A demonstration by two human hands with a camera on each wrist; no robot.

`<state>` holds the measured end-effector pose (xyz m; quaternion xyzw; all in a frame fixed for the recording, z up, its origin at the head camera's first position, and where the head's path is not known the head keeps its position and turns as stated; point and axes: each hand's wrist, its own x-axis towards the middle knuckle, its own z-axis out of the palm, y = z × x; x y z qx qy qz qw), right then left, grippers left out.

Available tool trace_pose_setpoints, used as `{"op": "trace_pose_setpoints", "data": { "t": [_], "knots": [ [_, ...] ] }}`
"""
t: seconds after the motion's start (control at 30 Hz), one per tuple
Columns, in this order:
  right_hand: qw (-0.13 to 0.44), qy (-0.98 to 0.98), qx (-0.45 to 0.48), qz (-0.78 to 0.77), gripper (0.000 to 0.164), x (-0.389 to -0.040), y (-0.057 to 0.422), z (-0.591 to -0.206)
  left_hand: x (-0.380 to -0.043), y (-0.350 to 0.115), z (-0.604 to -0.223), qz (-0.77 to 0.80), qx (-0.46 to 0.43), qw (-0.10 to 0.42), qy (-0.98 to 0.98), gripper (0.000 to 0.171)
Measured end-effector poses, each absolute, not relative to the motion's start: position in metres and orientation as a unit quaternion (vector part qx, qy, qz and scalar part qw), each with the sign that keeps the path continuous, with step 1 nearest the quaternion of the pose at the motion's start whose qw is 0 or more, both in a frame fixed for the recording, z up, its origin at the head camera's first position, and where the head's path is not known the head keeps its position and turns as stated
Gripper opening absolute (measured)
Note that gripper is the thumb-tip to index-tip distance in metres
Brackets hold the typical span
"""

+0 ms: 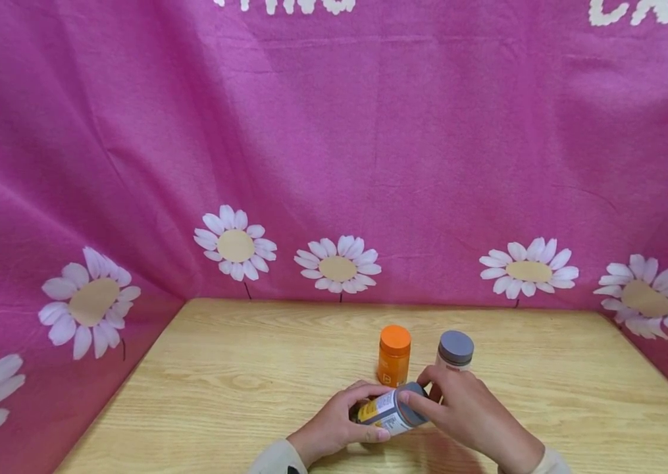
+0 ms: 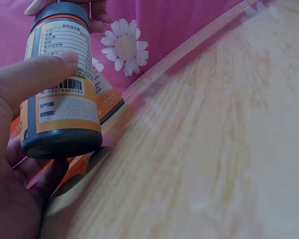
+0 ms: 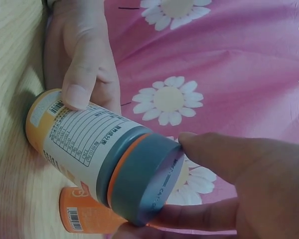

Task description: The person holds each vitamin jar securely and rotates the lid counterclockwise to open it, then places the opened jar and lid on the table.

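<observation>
My left hand (image 1: pixel 334 424) grips the body of a grey-lidded supplement bottle (image 1: pixel 382 413), thumb across its label. The bottle is tilted over the table, lid end toward my right hand (image 1: pixel 470 408). In the right wrist view, thumb and fingers of the right hand pinch the rim of the grey lid (image 3: pixel 144 174). A thin orange ring shows between lid and body. The label (image 2: pixel 65 50) carries a printed table, a barcode and date stamps. Just behind the hands stands an orange bottle (image 1: pixel 395 355) with an orange lid.
A second grey-lidded bottle (image 1: pixel 455 349) stands behind my right hand, its lower part hidden. The wooden table (image 1: pixel 239 368) ends at a pink cloth (image 1: pixel 369 164) printed with white daisies, which hangs at the back and sides.
</observation>
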<state>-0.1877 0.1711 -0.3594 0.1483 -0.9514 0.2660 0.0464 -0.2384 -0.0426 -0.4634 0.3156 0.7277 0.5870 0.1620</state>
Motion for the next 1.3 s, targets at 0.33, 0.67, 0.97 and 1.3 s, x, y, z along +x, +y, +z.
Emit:
{"op": "trace_pose_setpoints", "data": {
  "t": [0.33, 0.67, 0.97, 1.3],
  "knots": [
    [0.05, -0.946, 0.156, 0.28, 0.042, -0.189, 0.17, -0.361, -0.236, -0.04, -0.463, 0.594, 0.314, 0.166, 0.722, 0.056],
    [0.029, -0.943, 0.17, 0.283, 0.037, -0.189, 0.17, -0.361, -0.235, -0.04, -0.463, 0.594, 0.304, 0.162, 0.727, 0.05],
    [0.017, -0.922, 0.244, 0.301, 0.034, -0.19, 0.176, -0.359, -0.237, -0.041, -0.463, 0.589, 0.312, 0.16, 0.728, 0.049],
    [0.039, -0.899, 0.315, 0.303, 0.039, -0.188, 0.181, -0.359, -0.239, -0.042, -0.465, 0.59, 0.321, 0.158, 0.724, 0.048]
  ]
}}
